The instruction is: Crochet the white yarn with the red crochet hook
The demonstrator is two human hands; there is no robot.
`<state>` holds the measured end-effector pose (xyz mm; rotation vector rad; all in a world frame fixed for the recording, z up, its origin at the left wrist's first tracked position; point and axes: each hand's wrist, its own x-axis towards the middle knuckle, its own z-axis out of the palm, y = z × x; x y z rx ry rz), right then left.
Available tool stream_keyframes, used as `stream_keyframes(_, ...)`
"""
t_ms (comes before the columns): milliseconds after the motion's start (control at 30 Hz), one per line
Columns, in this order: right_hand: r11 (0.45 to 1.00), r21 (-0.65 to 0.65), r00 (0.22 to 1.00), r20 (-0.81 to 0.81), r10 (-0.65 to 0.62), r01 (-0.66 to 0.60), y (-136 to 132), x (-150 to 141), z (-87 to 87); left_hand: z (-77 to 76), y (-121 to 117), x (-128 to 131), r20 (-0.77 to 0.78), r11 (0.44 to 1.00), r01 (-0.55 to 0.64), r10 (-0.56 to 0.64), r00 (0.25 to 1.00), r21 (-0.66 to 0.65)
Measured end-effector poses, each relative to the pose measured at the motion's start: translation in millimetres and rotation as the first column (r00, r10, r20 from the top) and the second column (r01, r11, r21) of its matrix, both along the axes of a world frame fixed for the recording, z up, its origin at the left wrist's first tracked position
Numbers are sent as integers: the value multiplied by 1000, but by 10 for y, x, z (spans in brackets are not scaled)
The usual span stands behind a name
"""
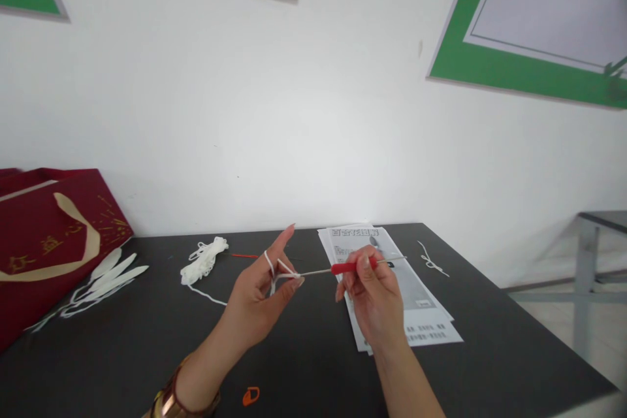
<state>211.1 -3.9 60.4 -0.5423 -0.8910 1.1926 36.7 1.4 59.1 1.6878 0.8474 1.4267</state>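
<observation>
My right hand (373,294) is closed around the red grip of a crochet hook (345,267), whose thin metal shaft points left. At the shaft's left tip, white yarn (284,276) is pinched between my left thumb and a finger. The strand loops round the raised index finger of my left hand (259,297). A loose bundle of white yarn (206,261) lies on the table beyond that hand, with a strand trailing towards it.
Printed sheets (416,313) lie under my right hand. White leaf-shaped pieces (110,277) rest by a dark red bag (49,228) at left. An orange stitch marker (251,396) sits near the front, a short white yarn piece (431,262) at right, and a thin red tool (245,255) behind.
</observation>
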Motion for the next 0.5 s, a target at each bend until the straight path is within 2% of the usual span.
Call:
stream_keyframes(67, 999, -8, 999, 7, 32, -31, 0, -13, -3, 28, -3, 2, 14, 999, 33, -33, 999, -25)
stream_keyframes(167, 997, -69, 999, -9, 32, -33, 16, -37, -16, 40, -4, -23, -41, 999, 26, -25, 999, 28)
stream_keyframes(367, 990, -141, 1000, -12, -5, 3, 39, -51, -37, 42, -4, -72, -269, 977, -47, 103, 958, 207)
stream_keyframes(500, 982, -187, 1000, -19, 5, -9, 50, -57, -47, 41, -1, -59, -299, 975, -93, 152, 942, 202)
